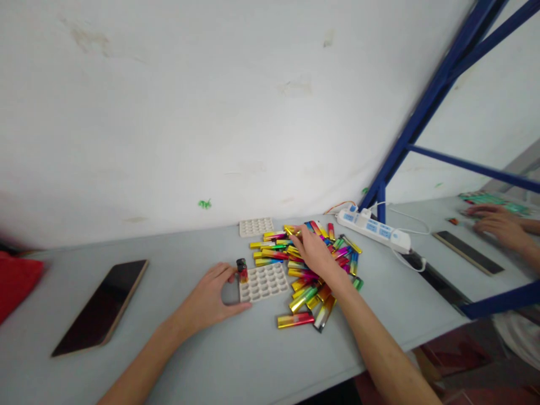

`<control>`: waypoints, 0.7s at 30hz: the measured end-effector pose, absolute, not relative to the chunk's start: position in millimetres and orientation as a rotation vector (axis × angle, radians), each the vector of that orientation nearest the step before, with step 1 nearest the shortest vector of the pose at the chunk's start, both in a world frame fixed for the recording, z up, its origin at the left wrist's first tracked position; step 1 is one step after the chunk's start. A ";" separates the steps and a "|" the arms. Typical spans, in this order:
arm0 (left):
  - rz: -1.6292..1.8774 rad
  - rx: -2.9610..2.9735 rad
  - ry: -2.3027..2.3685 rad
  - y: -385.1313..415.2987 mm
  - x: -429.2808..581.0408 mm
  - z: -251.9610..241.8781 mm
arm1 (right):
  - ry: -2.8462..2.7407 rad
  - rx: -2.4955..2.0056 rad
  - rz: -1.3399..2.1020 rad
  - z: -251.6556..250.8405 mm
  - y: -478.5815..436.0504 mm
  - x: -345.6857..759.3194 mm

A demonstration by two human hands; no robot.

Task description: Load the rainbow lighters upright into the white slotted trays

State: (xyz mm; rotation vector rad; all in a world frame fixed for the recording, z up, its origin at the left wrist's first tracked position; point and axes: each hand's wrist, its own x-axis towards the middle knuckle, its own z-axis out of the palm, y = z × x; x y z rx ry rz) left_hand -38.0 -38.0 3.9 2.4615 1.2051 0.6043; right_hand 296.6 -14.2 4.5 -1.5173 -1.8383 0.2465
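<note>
A pale tray (264, 283) with rows of round holes lies on the table. One lighter (242, 271) with a black top and red body stands upright at its back left corner. My left hand (211, 298) rests at the tray's left side, thumb and fingers spread apart. The thumb touches the near left corner, and the fingertips are beside the standing lighter. My right hand (314, 253) is over a heap of shiny coloured lighters (304, 298). Its fingers are closed on a yellow lighter (291, 230) at the heap's back; the fingertips are partly hidden.
Behind the heap lies a second holed tray (256, 226) near the wall. A dark tablet-like slab (103, 306) and red cloth (17, 284) lie left. Right are a white power strip (373, 229) with cables, a blue metal frame (405, 140) and a co-worker's hands (500, 225).
</note>
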 end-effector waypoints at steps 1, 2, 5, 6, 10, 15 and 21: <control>0.600 2.453 1.209 -37.8 -38.1 4.1 | -1.776 -1.474 0.298 8.1 -14.8 294.2; 0.596 2.446 1.216 -37.6 -38.3 4.2 | -1.706 -1.439 0.351 11.1 -15.1 291.7; 0.603 2.427 1.236 -37.1 -38.6 4.0 | -1.508 -1.365 0.558 16.0 -15.2 283.0; 0.604 2.421 1.238 -37.1 -38.5 4.0 | -1.461 -1.344 0.630 16.3 -15.1 279.6; 0.597 2.402 1.229 -37.7 -37.8 5.4 | -1.378 -1.250 0.834 16.7 -18.1 263.3; 0.601 2.392 1.221 -37.8 -36.8 7.9 | -1.307 -1.012 1.180 22.4 -29.8 240.5; 0.598 2.380 1.230 -37.7 -36.5 7.4 | -1.249 -0.869 1.384 17.8 -34.4 225.3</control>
